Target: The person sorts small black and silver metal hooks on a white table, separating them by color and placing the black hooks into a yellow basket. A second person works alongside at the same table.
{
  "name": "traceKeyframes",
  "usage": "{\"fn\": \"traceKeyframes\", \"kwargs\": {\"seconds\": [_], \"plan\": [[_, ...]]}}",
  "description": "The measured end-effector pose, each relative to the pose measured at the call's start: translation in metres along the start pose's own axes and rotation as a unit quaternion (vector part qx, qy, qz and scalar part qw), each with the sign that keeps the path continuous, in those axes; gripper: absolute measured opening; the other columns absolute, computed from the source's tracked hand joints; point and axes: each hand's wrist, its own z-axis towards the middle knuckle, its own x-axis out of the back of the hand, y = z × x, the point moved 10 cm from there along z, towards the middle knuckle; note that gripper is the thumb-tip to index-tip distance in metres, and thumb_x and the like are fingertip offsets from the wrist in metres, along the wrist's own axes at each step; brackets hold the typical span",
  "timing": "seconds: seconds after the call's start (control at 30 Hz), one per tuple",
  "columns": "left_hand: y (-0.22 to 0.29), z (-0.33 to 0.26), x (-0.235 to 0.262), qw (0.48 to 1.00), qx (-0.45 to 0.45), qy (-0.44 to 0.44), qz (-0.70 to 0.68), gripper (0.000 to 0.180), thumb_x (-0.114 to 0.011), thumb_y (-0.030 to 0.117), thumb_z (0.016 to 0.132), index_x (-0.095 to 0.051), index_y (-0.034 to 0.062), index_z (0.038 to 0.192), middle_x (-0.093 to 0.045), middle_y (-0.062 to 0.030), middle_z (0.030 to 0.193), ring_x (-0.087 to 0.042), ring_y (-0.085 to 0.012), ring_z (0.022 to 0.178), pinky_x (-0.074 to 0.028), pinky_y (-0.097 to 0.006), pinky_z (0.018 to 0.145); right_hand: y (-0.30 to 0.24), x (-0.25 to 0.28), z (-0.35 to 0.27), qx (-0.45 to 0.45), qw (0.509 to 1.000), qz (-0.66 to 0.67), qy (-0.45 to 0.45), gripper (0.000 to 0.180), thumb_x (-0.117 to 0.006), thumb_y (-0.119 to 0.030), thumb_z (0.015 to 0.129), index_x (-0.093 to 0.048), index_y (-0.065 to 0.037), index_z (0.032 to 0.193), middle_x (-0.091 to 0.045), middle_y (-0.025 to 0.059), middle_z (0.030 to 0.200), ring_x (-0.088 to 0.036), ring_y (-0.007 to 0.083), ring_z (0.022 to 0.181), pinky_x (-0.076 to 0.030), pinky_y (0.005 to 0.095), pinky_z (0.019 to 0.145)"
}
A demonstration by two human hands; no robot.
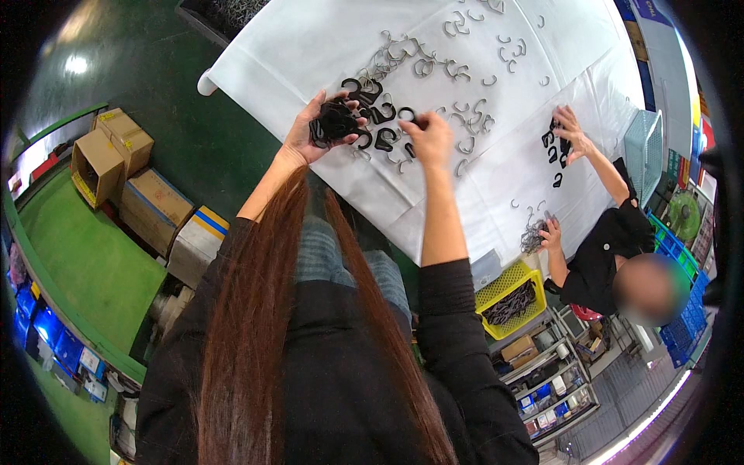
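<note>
Black hook clips bunched in my left hand, fingers clamped; right hand pinches one clip above the white counter. Overfull bunch could spill.

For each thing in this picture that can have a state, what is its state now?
left hand: closed around a bunch of black clips, raised over the table
right hand: pinching one black clip
loose black clips: lying on the white sheet
grey clips: scattered on the sheet
yellow basket: partly filled with dark parts
cardboard box: open
co-worker's hands: on the table, at black clips
</note>
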Motion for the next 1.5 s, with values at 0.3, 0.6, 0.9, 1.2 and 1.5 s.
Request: {"fn": "traceKeyframes", "kwargs": {"seconds": [0.3,0.6,0.9,1.2,1.5], "plan": [[-0.001,-0.008,-0.015,1.000,0.005,0.002,0.020,0.045,-0.050,0.044,0.091,-0.053,0.0087,0.119,-0.059,-0.0130,0.111,-0.059,-0.0369,0.101,-0.057,-0.048,0.072,0.043,0.010,-0.040,-0.002,0.986,-0.149,0.073,0.049,-0.082,-0.026,0.063,-0.055,-0.007,0.099,-0.063,0.0116,0.100,-0.061,0.0297,0.088,-0.048,0.0407,0.076],[-0.083,0.012,-0.051,0.973,0.120,0.042,0.192,0.051,-0.047,0.049,0.091,-0.051,0.0099,0.122,-0.058,-0.0110,0.114,-0.060,-0.0347,0.100,-0.056,-0.046,0.073,0.134,0.028,-0.063,-0.143,0.927,0.347,0.011,0.025,-0.072,-0.009,0.074,-0.056,-0.002,0.093,-0.065,0.0084,0.075,-0.065,0.0164,0.065,-0.049,0.0256,0.053],[-0.412,0.023,-0.134,0.846,0.406,-0.069,0.338,0.053,-0.047,0.051,0.090,-0.050,0.0126,0.126,-0.058,-0.0077,0.116,-0.060,-0.0315,0.103,-0.053,-0.048,0.078,0.359,0.163,-0.282,-0.272,0.704,0.556,0.347,0.025,-0.067,-0.007,0.081,-0.054,0.001,0.100,-0.063,0.0096,0.080,-0.064,0.0179,0.061,-0.054,0.0273,0.053],[-0.575,0.007,-0.229,0.753,0.341,-0.135,0.547,0.056,-0.048,0.048,0.091,-0.042,0.0111,0.133,-0.051,-0.0094,0.129,-0.041,-0.0248,0.123,-0.037,-0.054,0.094,0.463,0.290,-0.422,-0.420,0.707,0.180,0.540,0.055,-0.065,-0.018,0.084,-0.041,0.001,0.130,-0.051,0.0210,0.121,-0.053,0.0326,0.107,-0.043,0.0418,0.093],[-0.157,0.038,-0.120,0.639,-0.216,0.090,0.733,0.023,-0.058,0.010,0.082,-0.062,0.0062,0.104,-0.063,-0.0107,0.101,-0.059,-0.0232,0.095,-0.048,-0.035,0.081,0.196,0.158,-0.142,-0.024,0.941,0.087,0.326,0.045,-0.061,-0.005,0.076,-0.051,-0.005,0.120,-0.053,0.0182,0.112,-0.050,0.0325,0.108,-0.040,0.0398,0.095]]}}
